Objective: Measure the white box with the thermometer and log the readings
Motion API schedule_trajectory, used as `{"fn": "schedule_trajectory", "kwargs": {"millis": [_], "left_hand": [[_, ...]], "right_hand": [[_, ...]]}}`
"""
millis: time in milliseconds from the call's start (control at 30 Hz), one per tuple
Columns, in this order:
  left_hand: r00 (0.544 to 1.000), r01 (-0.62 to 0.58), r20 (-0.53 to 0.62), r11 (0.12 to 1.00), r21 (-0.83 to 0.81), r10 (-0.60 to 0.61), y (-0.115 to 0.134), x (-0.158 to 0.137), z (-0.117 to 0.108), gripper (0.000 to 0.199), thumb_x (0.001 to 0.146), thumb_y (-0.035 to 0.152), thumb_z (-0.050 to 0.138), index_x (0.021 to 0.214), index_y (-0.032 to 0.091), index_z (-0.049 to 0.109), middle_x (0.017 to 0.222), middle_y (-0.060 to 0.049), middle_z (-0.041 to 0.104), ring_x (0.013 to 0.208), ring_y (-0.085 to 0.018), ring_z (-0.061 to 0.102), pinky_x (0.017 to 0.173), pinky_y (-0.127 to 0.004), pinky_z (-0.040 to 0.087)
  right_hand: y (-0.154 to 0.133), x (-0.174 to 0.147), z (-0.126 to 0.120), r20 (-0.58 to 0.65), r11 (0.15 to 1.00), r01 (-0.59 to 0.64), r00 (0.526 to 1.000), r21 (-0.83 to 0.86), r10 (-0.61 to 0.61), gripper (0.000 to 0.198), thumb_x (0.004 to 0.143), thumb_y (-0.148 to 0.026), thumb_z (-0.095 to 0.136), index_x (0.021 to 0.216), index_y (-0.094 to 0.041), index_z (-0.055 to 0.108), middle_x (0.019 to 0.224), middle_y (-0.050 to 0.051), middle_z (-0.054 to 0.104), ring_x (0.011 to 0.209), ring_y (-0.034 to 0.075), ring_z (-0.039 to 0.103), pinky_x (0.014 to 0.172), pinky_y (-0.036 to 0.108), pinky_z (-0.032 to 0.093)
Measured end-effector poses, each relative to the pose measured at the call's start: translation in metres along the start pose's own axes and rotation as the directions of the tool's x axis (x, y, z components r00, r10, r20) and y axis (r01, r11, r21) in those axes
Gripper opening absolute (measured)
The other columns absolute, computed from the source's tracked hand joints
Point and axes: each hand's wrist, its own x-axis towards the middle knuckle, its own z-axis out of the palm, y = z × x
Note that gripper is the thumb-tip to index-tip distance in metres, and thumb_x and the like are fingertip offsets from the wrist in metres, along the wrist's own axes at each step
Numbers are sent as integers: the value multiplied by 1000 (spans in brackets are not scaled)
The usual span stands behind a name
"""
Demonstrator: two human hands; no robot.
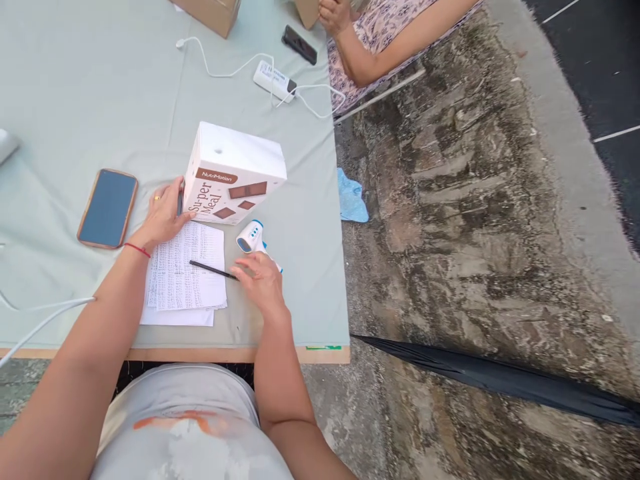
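A white box [241, 163] printed "NutriMotion Super Meal" stands on the cloth-covered table. My left hand [165, 212] grips its lower left corner, the thumb along the front and the other fingers by the side. A narrow dark edge shows beside those fingers; I cannot make out what it is. Below the box lie handwritten sheets of paper [187, 280]. Across their right side rests a black pen [213, 269], its right end at the fingertips of my right hand [261, 280]. A white and blue handheld thermometer [250, 235] lies just beyond that hand, its handle partly covered.
A phone [107, 208] lies left of the papers. Farther back are a white device with a cable [273, 80], a dark phone [299, 45] and a cardboard box [213, 12]. A co-worker's arm [370, 63] is at the far right edge. A blue cloth [353, 198] hangs beside the table.
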Motion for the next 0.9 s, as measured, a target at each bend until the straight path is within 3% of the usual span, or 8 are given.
{"fn": "schedule_trajectory", "kwargs": {"millis": [100,233,300,400,467,533,700,900], "left_hand": [[999,20,29,999,33,-21,3,0,-1,84,96,46,62,171,21,32,165,-18,57,160,-45,43,134,-70,27],[998,42,49,998,49,-45,7,0,-2,96,91,44,75,172,21,30,166,-20,55,162,-46,41,134,-71,26],[997,42,66,997,66,-46,8,0,-1,115,81,44,88,175,21,24,169,-21,51,164,-48,38,135,-72,25],[993,48,99,994,97,-57,9,-1,1,146,64,45,104,178,18,17,173,-27,44,167,-52,31,136,-72,22],[991,54,113,992,115,-67,10,-1,2,156,58,47,108,179,16,14,175,-30,41,168,-55,27,137,-72,20],[990,53,121,990,128,-69,9,-2,3,160,57,49,109,180,14,12,176,-31,39,168,-56,26,138,-72,18],[994,20,107,995,94,-30,4,-2,6,164,54,59,109,180,16,13,176,-31,38,168,-57,26,138,-74,15],[993,22,113,998,65,-30,2,-2,8,162,57,62,108,180,17,12,177,-30,36,169,-58,23,138,-75,11]], "right_hand": [[-8,-9,-8,206,999,39,978,-7,-36,9,94,-27,76,96,-28,85,93,5,71,90,24,66,82,37,52],[-13,-9,-14,249,990,12,967,139,-47,8,92,-25,71,88,-25,78,77,1,67,76,19,62,73,33,48],[-18,-6,-10,205,950,-40,978,311,-25,7,89,-30,71,85,-24,72,72,-2,64,68,16,57,67,30,48],[-30,0,6,38,811,-77,997,579,67,16,84,-39,72,83,-25,65,71,-2,64,64,15,55,62,29,49],[-41,3,22,-41,703,-58,992,709,122,21,82,-44,73,83,-25,62,74,-1,66,64,14,57,63,29,51],[-50,4,40,-35,629,-70,988,774,153,24,81,-48,72,85,-26,63,74,-2,67,63,14,58,63,30,53],[-58,-1,69,-56,666,-123,969,736,241,25,78,-48,72,83,-25,63,71,-2,66,61,15,57,61,31,52],[-56,-5,68,-90,651,-118,957,750,276,24,82,-48,67,82,-25,61,69,-2,63,61,15,58,61,30,52]]}}
